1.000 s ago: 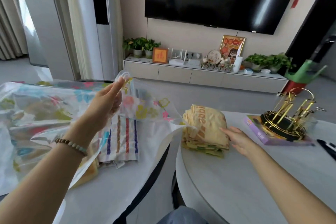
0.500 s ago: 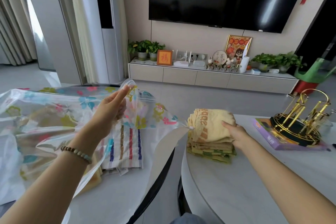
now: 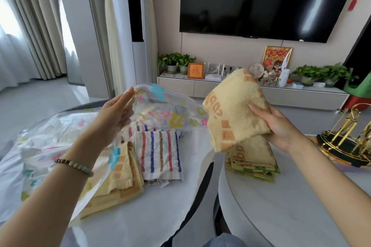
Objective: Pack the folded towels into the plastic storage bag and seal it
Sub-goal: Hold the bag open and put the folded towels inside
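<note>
At nine o'clock, the left hand (image 3: 114, 114) pinches up the top lip of the storage bag (image 3: 166, 110); at three, the right hand (image 3: 275, 124) grips a folded yellow towel (image 3: 230, 106). Best slid in flat, with the mouth held wide.

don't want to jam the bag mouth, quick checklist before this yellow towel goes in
1. Mouth open: left hand holds the top edge of the plastic storage bag up: ok.
2. Grip: right hand grips the yellow towel above the stack: ok.
3. Fold: its lower corner droops; whether the fold holds: cannot tell.
4. Path to the mouth: nothing in between: ok.
5. Room: striped towel lies right at the mouth; space deeper in: cannot tell.
6. Ready to seal: stack waits outside the bag: not ok.
</note>
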Demonstrator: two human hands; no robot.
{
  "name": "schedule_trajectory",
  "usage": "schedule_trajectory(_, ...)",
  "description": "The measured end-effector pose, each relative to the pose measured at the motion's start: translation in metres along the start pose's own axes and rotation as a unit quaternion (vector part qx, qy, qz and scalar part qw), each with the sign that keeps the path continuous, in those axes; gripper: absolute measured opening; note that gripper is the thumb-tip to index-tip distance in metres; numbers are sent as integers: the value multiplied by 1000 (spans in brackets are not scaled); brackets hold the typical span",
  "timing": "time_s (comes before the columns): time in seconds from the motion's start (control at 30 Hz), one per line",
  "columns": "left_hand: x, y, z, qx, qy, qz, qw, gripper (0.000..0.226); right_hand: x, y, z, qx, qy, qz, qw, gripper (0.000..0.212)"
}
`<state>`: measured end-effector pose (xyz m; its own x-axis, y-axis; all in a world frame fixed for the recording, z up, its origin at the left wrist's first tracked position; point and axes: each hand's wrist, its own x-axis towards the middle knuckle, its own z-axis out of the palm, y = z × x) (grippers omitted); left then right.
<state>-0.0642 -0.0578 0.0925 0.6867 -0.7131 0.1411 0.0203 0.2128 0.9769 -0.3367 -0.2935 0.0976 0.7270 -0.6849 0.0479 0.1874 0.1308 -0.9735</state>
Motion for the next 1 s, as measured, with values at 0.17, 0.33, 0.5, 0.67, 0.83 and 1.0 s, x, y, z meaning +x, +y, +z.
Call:
schedule_trajectory(0.17, -19, 19, -30, 27, -10, 3, 1000, 26, -25, 7, 58, -37, -165, 69, 983, 46)
schedule_trajectory(0.33, -30, 37, -47, 11, -29, 2, 1000, 28, -23, 48, 116, -105, -272, 170, 941, 39)
schedule_trajectory(0.5, -36, 46, -60, 8, -23, 0, 1000, 37, 0, 96, 190, -108, -347, 202, 909, 29)
schedule_trajectory(0.67, -40, 45, -66, 14, -31, 8, 999, 39, 35, 139, 227, -163, -160, 120, 966, 60)
schedule_trajectory(0.83, -42, 38, -68, 17, -41, 0, 999, 38, 20, 220, 227, -546, -223, -297, 751, 68)
schedule_trajectory(1.0, -42, 35, -68, -5, -54, 0, 999, 31, 38, 278, 216, -664, -371, -389, 520, 62)
